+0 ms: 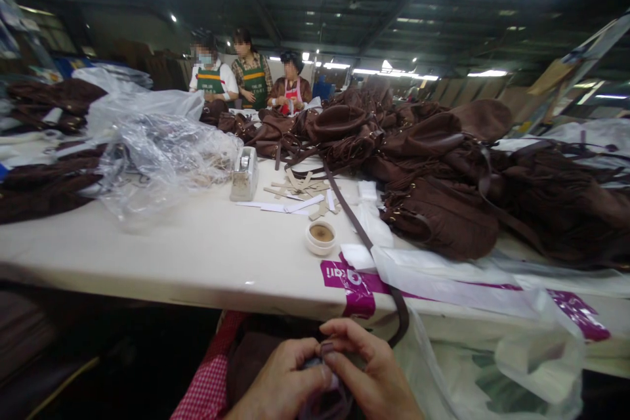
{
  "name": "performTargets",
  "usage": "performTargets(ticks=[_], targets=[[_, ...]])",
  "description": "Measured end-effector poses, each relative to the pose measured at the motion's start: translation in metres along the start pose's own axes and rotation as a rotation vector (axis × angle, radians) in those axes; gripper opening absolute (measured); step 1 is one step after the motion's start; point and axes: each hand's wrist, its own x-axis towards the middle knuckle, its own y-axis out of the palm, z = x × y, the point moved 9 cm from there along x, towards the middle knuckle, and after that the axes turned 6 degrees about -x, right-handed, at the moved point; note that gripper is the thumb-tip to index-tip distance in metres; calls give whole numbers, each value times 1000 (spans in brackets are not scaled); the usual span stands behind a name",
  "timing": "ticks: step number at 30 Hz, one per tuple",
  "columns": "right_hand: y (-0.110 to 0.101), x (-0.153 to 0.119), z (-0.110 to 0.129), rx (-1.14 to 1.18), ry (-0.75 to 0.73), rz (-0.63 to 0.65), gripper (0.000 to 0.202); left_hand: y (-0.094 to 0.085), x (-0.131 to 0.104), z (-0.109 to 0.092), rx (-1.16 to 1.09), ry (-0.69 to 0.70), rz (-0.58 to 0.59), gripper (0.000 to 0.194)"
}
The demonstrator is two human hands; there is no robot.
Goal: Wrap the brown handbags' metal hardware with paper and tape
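Note:
At the bottom centre, below the table edge, my left hand [283, 377] and my right hand [371, 367] meet fingertip to fingertip. Both are closed in a pinch, and what lies between the fingertips is too small and covered to name. Under the fingers shows a bunched, greyish-purple translucent material [327, 400], partly hidden by the hands. Dark brown fabric [249, 357] rests in my lap behind my left hand, beside red checked cloth [209, 384]. A long brown strap [352, 213] runs across the table and hangs over its edge near my right hand.
On the white table [162, 256] stand a small round tub [321, 239] and a tape dispenser [245, 174], with cut strips [300, 190] between. Brown bags [443, 210] heap at right; clear plastic [167, 144] lies left. Plastic hangs over the front edge. Three people [253, 82] stand across.

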Motion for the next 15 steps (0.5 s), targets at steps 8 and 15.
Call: performTargets(ticks=[8, 15], targets=[[3, 6, 37, -303, -309, 8, 16, -1, 5, 6, -156, 10, 91, 28], [5, 16, 44, -251, -204, 207, 17, -1, 0, 14, -91, -41, 19, 28]])
